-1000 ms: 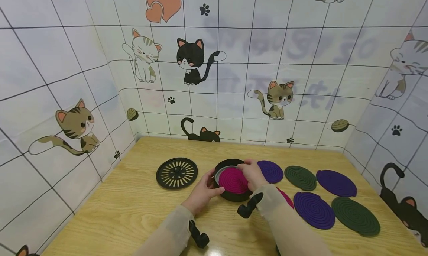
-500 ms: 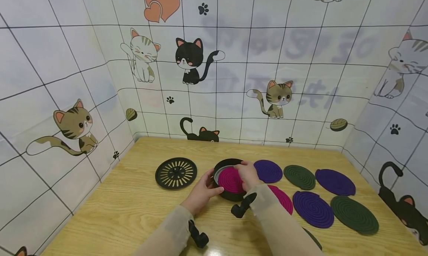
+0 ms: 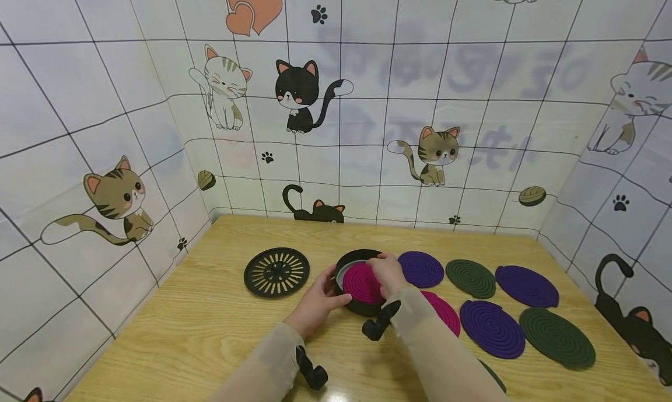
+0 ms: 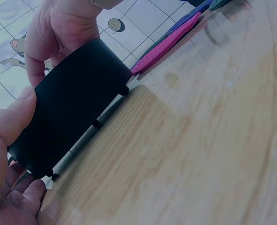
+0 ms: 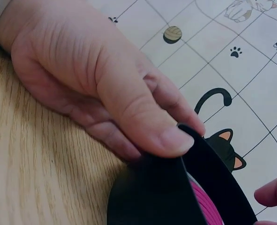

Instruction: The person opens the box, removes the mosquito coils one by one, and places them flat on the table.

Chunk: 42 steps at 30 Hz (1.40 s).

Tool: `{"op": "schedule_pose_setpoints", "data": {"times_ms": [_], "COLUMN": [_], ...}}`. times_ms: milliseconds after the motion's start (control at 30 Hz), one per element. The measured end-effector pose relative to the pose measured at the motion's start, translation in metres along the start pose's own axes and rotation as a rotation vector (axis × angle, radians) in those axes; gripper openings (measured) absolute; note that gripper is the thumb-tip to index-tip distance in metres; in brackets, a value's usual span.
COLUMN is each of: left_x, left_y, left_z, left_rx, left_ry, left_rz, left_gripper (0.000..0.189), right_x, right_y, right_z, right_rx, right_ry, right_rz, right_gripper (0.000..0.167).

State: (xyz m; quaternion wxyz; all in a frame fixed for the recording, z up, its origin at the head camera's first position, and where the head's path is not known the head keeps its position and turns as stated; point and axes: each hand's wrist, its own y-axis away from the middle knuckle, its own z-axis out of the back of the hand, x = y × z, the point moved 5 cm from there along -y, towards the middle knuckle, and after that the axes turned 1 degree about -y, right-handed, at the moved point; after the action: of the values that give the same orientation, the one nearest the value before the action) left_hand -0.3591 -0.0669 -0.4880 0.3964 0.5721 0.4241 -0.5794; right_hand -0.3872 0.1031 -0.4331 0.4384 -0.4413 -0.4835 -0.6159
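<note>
A round black mosquito coil holder (image 3: 359, 254) stands on small feet on the table. Flat inside it, over a grey lining, lies a pink spiral mosquito coil (image 3: 361, 284). My left hand (image 3: 315, 306) grips the holder's left side, thumb near the front and fingers round the back. At the opposite side my right hand (image 3: 389, 275) pinches the rim; the right wrist view has its thumb (image 5: 173, 140) over the top edge. From low down, the left wrist view shows the dark outer wall (image 4: 77, 103) between both hands.
A black slotted lid (image 3: 276, 272) lies left of the holder. On the right, flat on the wooden table (image 3: 210, 343), are purple coils (image 3: 492, 328), green coils (image 3: 557, 338) and another pink coil (image 3: 443, 313), partly behind the right sleeve. Cat-print walls enclose the back and sides.
My right hand has shifted slightly left along the holder's rim and now covers more of the pink mosquito coil. The left hand keeps its grip.
</note>
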Motion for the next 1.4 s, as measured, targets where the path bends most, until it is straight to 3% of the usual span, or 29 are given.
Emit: {"op": "schedule_pose_setpoints", "data": {"times_ms": [633,1400], "left_x": [-0.0007,-0.0033], "left_y": [-0.0002,0.0023], "left_z": [-0.0012,-0.0028], "left_rx": [0.004,0.014], "left_ry": [-0.001,-0.025], "left_rz": [0.004,-0.003], "left_gripper": [0.081,0.075], "right_x": [0.0024,-0.0034], "right_y": [0.0025,0.0004], "right_z": [0.0038,0.003], "right_rx": [-0.076,-0.067], "right_ry": [0.246,0.266], "right_rz": [0.033,0.009], "right_gripper": [0.048,0.05]}}
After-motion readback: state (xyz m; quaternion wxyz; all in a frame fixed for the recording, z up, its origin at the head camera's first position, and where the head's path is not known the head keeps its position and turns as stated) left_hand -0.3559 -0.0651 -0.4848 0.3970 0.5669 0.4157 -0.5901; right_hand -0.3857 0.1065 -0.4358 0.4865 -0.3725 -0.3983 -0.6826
